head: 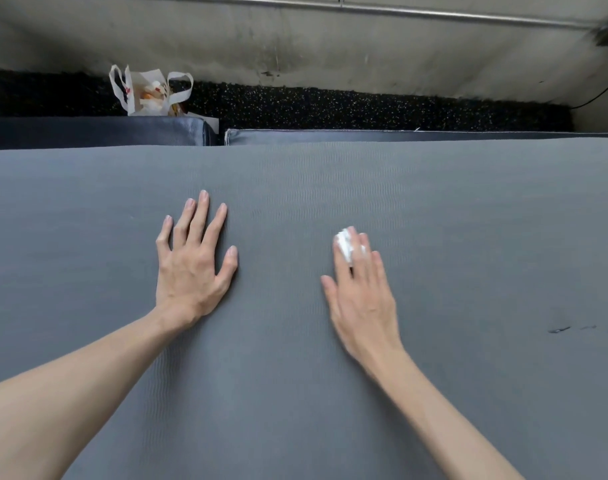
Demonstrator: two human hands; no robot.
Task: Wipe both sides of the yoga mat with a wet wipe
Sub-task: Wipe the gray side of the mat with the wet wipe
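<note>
Head view shows your two forearms reaching out over the yoga mat [295, 393], which lies flat and fills nearly the whole picture, grey face up. Your left hand [191, 268] rests on it palm down, fingers straight and spread, holding nothing; it looks to be steadying the mat. Your right hand [361, 296] also lies flat, fingers extended, with the wet wipe [344, 244] bunched up small beneath the fingertips, white showing between and ahead of them.

That small wad is the first risk: it covers only a narrow strip per stroke, so you may leave gaps, and since flat fingers are only pressing it down, a quick pull could let it slip out or roll. Opening it out under the palm would probably help. If your left hand lifts during a firm stroke, the mat could ripple or slide.

Further right, dark marks [569, 329] sit on the surface, well apart from the wipe and easy to miss. Whether the underside has been done cannot be told.

Beyond the far edge lie two dark padded mats [399, 136], then speckled black flooring [330, 105], with a white plastic bag [146, 95] near the wall [295, 46]. Flipping the mat carelessly could drag the cleaned face across that floor.
</note>
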